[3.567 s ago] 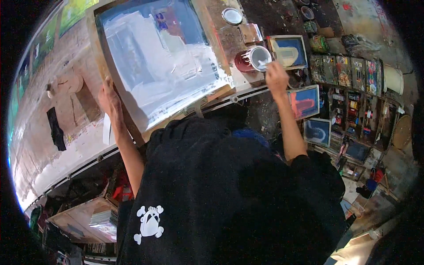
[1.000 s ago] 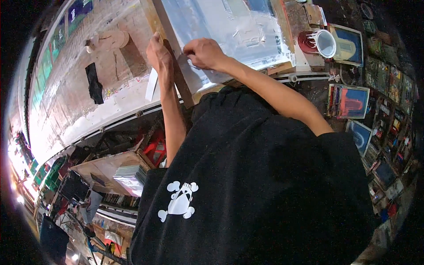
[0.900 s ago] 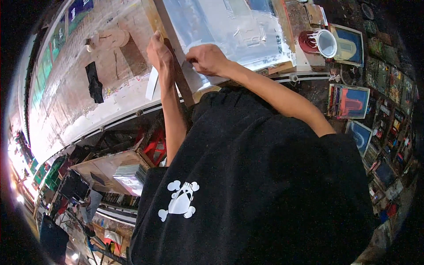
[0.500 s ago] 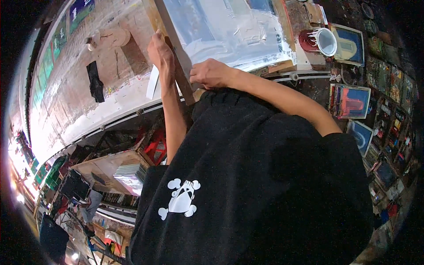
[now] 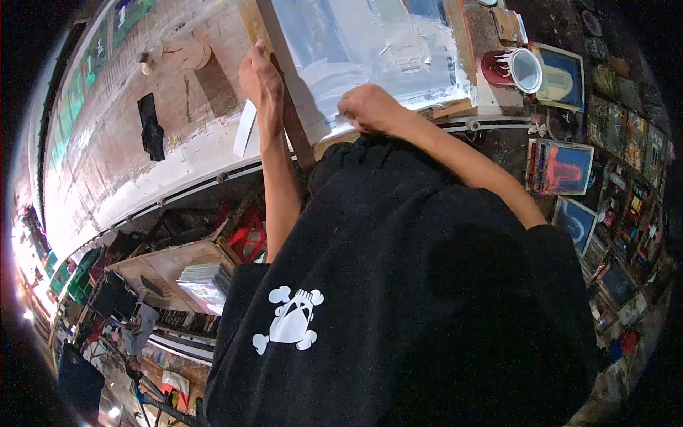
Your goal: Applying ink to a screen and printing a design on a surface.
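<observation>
A wood-edged screen printing frame [image 5: 290, 99] lies on the table, its pale blue-grey mesh [image 5: 324, 67] smeared with white ink. My left hand [image 5: 261, 77] is closed around the left wooden bar of that frame. Over the frame's near edge is my right hand [image 5: 370, 107], its fingers curled in; whatever they may hold is hidden. A white strip [image 5: 245, 130] lies on the table beside my left wrist.
A long pale table [image 5: 92, 164] stretches left, with a black tape piece [image 5: 150, 127] on it. A red can [image 5: 498, 69] with white drips stands right of the frame. Several smaller screens, one with a red shape [image 5: 567, 167], lean further right. Below the table is a stack of sheets [image 5: 206, 285].
My right hand has moved rightward from beside the frame's near left corner, along the near edge. My left hand stays on the wooden bar.
</observation>
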Demonstrator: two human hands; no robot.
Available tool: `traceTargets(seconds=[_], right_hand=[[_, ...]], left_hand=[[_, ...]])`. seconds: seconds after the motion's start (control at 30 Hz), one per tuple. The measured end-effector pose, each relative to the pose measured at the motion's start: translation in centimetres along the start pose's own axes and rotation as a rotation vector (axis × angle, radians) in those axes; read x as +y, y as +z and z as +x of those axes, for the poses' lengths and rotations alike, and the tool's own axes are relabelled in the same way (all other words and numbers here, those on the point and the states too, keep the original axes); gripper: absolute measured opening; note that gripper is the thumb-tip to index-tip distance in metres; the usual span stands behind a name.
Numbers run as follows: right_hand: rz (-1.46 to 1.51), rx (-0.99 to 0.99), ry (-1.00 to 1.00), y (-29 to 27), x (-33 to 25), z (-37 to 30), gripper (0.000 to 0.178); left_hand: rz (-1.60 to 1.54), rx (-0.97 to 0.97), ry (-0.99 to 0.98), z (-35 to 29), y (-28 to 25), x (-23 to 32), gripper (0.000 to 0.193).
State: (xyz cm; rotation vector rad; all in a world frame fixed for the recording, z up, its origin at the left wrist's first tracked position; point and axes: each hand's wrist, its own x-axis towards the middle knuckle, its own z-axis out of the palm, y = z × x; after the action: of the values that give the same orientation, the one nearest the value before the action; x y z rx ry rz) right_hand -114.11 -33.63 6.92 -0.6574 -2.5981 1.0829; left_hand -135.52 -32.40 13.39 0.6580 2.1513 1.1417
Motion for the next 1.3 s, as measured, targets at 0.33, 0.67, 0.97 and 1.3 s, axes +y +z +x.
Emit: traceTargets(seconds=[0.33,0.67,0.97,1.3], right_hand=[[0.044,-0.072,-0.017,2.8,-3.2,3.7,0.024],[0.347,-0.315,-0.124,-1.4,-1.7,5.3,0.032],[-0.152,-0.369,0.233,-6.5,2.1,-0.8,0.010],[0.006,-0.196,0.131,-3.1,0.8,-1.0,0.009]], left_hand=[[0.060,0.016,0.042,0.0,-0.5,-0.8,0.057],[0.100,0.060,0.133,-0.4,-0.7,-0.1,0.057],[0.078,0.016,0.113,-0.4,-0.8,0.6,0.055],[0.006,0.010,0.092,-0.6,-0.6,0.3,0.054]])
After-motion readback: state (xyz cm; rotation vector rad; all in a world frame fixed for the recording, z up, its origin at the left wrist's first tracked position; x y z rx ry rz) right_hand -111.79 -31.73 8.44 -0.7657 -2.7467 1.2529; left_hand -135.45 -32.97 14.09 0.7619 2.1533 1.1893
